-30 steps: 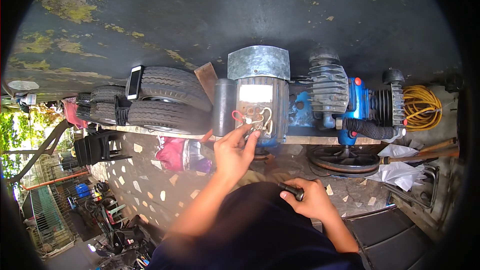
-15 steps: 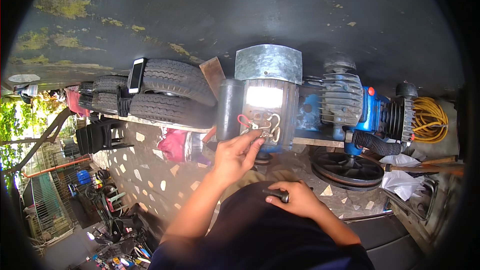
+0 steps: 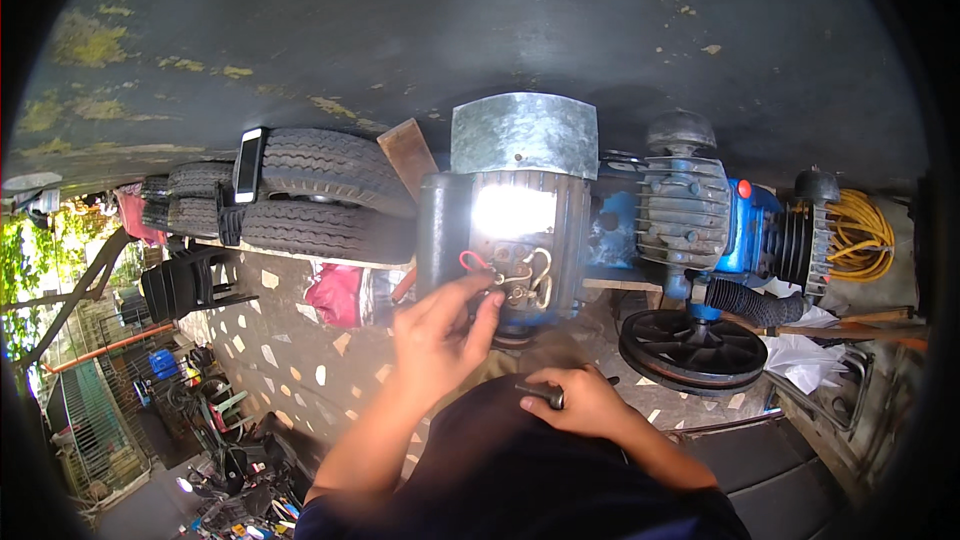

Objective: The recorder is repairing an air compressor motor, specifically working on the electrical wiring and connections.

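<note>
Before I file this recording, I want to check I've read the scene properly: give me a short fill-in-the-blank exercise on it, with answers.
1. One hand is at the motor; the other hand, the person's ____, holds a dark object.
2. The small wire loop left of the white wire is coloured ____.
3. Beside the phone are black, treaded rubber ____.
4. The coil at the far right is coloured ____.

Missing words: right; red; tires; yellow.

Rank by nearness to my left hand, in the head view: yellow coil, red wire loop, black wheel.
1. Red wire loop, just above the left hand.
2. Black wheel, to the right.
3. Yellow coil, far right.
</note>
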Motion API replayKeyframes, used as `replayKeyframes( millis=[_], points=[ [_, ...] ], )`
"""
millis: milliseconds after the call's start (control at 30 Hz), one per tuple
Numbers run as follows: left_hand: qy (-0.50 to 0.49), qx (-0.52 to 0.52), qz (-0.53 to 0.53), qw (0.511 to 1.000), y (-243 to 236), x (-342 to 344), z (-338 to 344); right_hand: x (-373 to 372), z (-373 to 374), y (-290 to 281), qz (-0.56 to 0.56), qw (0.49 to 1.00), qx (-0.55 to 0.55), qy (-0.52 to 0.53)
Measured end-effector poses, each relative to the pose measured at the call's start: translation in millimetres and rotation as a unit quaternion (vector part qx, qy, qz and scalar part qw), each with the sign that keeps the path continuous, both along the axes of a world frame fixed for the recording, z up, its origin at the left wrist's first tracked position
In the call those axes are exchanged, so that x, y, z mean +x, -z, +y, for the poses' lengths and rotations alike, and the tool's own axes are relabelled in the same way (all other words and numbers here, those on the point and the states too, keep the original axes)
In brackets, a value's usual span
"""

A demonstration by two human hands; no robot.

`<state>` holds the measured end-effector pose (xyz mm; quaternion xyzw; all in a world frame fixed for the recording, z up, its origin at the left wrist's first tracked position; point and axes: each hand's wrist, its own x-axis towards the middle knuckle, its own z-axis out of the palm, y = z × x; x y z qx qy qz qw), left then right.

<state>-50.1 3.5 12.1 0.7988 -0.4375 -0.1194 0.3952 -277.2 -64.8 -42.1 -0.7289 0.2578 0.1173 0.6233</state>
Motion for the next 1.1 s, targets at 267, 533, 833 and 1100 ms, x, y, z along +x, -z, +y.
replayKeyframes(
  millis=[267,533,833,1100],
  points=[
    [0.237,0.271,-0.21,0.909,-42,19,-60,-5,0,16,-0.009,1.0,0.018,0.013],
    [0.216,0.239,-0.193,0.927,-33,12,-56,-17,9,37,-0.004,0.998,0.021,0.06],
    [0.095,0.143,-0.141,0.975,-13,-1,-42,-17,9,42,-0.035,0.995,0.015,0.093],
    [0.118,0.141,-0.204,0.961,-13,-6,-43,-17,14,53,0.0,0.994,0.073,0.081]
  ],
)
